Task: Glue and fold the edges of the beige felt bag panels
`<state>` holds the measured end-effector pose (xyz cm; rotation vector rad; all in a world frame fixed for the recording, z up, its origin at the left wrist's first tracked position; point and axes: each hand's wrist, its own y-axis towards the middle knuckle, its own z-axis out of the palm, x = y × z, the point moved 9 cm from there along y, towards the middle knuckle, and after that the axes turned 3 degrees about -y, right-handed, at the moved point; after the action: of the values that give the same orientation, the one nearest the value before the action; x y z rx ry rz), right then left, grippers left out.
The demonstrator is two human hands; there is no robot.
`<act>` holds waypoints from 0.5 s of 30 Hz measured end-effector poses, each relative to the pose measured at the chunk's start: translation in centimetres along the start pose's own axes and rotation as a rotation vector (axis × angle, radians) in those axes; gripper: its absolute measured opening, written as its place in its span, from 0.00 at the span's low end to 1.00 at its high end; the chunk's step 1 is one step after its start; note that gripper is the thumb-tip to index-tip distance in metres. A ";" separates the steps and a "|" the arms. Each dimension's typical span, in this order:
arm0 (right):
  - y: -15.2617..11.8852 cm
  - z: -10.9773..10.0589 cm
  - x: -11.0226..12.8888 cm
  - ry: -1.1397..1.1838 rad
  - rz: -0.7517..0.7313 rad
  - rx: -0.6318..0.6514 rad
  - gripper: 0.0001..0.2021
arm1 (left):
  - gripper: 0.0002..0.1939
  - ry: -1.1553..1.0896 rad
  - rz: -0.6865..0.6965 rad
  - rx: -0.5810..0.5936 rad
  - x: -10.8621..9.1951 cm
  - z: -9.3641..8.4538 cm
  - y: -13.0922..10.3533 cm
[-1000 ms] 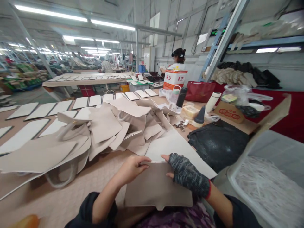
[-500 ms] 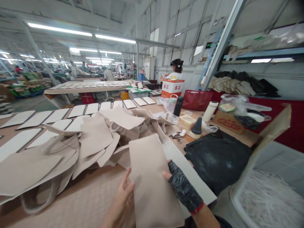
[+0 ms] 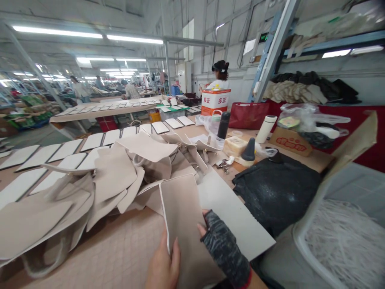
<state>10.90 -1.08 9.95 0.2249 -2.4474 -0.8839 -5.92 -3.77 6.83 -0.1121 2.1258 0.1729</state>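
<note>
A beige leather-like panel [image 3: 186, 224] with rounded corners and a pale edge is held up in front of me, tilted. My left hand [image 3: 167, 259] grips its left edge, thumb on the near face and the other fingers partly hidden behind it. On the right side, my right hand [image 3: 221, 241], in a dark grey fingerless glove, has its fingers and thumb on the panel's right edge. Under and beside it lies a flat white board [image 3: 231, 208]. A heap of beige bag pieces [image 3: 117, 172] with loop handles spreads to the left.
Rows of white panels [image 3: 93, 141] lie along the table's far side. A black sheet [image 3: 279, 196], a grey cone [image 3: 249, 150], a black bottle [image 3: 223, 125] and a white bottle [image 3: 266, 129] stand right. A bin of white shreds [image 3: 345, 237] is at lower right. Someone [image 3: 220, 74] works behind.
The panel has turned and tilted, so its left edge now shows. My left hand has closed on that edge; its fingers were loosely spread before. My right hand has shifted slightly left and down.
</note>
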 end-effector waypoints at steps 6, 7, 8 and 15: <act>0.9 0.9 1.3 -0.079 -0.135 0.041 0.18 | 0.27 0.173 0.137 0.101 0.1 1.4 -1.2; 0.8 1.0 1.3 -0.096 -0.158 0.020 0.19 | 0.27 0.180 0.120 0.112 0.5 1.5 -1.3; 0.7 0.9 1.1 -0.110 -0.173 -0.016 0.19 | 0.28 0.182 0.104 0.126 0.8 1.6 -1.3; 1.1 0.3 0.4 -0.041 -0.319 -0.148 0.17 | 0.36 0.497 0.457 -0.437 -3.7 -6.0 1.0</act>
<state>10.41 -0.19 10.60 0.5590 -2.4077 -1.2098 -9.09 -3.70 13.18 0.0895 2.5460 0.9652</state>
